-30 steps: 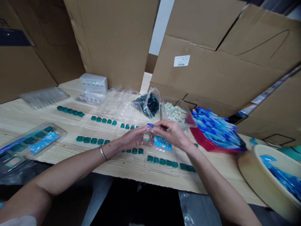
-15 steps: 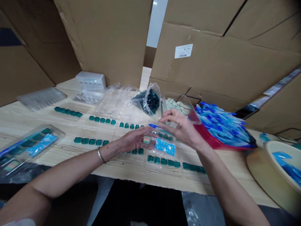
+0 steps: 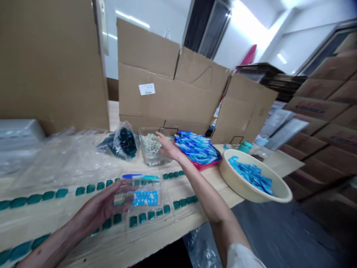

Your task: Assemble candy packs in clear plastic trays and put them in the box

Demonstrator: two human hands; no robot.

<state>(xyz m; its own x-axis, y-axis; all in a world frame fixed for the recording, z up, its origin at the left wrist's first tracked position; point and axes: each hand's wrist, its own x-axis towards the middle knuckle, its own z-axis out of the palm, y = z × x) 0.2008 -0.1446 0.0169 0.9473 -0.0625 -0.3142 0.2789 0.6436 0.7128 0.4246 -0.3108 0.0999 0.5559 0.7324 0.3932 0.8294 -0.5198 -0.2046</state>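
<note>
My left hand (image 3: 107, 203) is closed on the left edge of a clear plastic tray (image 3: 160, 197), its fingers showing through the plastic. In that tray lie a blue pen-like stick (image 3: 141, 176), a row of teal pieces, a blue packet with white spots (image 3: 145, 198) and a small striped block (image 3: 119, 199). My right hand (image 3: 167, 146) reaches over a clear plastic box (image 3: 157, 160) of small pale green and pink pieces (image 3: 151, 144). Its fingers are spread, some of them low at the pieces, and nothing shows in them.
More clear trays with teal pieces (image 3: 48, 195) line the table. Behind them sits an open bag of dark teal pieces (image 3: 126, 143). On the right are a red tray (image 3: 205, 166) heaped with blue sticks and a cream basin (image 3: 237, 186) of blue packets. Cardboard sheets (image 3: 167, 100) stand along the back.
The view has swung to the right. My right hand has left the space above the held tray and is now at the box of pale pieces. My left hand still holds the tray.
</note>
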